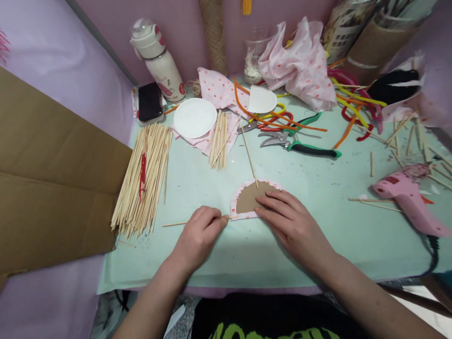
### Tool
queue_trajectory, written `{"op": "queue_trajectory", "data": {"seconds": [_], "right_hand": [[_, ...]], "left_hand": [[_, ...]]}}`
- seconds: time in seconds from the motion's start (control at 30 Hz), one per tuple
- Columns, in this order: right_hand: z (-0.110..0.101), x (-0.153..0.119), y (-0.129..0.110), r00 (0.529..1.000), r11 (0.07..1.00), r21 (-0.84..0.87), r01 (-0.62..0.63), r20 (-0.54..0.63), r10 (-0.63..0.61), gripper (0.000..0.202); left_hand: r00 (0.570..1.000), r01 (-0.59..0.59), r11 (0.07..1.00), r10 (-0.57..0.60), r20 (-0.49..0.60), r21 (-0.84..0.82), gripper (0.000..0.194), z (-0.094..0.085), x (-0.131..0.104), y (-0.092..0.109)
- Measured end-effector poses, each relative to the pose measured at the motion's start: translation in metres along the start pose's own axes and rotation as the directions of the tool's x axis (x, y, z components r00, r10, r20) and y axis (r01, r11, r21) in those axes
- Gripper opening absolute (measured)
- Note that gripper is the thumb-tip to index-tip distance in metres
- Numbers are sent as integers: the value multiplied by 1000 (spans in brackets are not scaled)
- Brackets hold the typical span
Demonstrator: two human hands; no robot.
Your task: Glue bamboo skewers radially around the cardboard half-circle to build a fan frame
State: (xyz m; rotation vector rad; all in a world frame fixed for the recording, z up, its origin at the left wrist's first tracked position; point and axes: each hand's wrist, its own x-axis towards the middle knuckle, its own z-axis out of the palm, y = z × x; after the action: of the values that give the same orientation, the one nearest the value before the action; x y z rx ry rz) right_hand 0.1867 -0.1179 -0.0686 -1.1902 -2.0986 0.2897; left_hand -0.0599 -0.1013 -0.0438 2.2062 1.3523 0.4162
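Observation:
On the table lies a half-round cardboard piece [248, 199] with a pink dotted fabric edge. My left hand [200, 235] pinches a thin wooden stick [173, 224], whose tip reaches the piece's lower left corner. The fingers of my right hand [291, 221] are spread and lie flat on the right part of the piece, hiding that side. A second stick [249, 155] stretches away from the curved top edge, its near end on the cardboard.
A stick bundle [143, 180] and large cardboard [48, 176] are at left. Behind lie a white disc [195, 118], green-handled pruners [310, 149] and dotted fabric [300, 69]. A white bottle [160, 65] stands at the back. A pink glue gun [410, 203] rests at right.

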Motion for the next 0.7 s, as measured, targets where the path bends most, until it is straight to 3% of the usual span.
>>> {"op": "queue_trajectory", "data": {"seconds": [0.33,0.7], "right_hand": [[1,-1,0,1000,1000,6,-13,-2,13,28],[1,-1,0,1000,1000,11,-20,-1,20,30]], "left_hand": [[986,-145,985,151,-64,96,25,1,2,-2],[1000,-16,1000,16,-11,23,27,0,1,0]]}}
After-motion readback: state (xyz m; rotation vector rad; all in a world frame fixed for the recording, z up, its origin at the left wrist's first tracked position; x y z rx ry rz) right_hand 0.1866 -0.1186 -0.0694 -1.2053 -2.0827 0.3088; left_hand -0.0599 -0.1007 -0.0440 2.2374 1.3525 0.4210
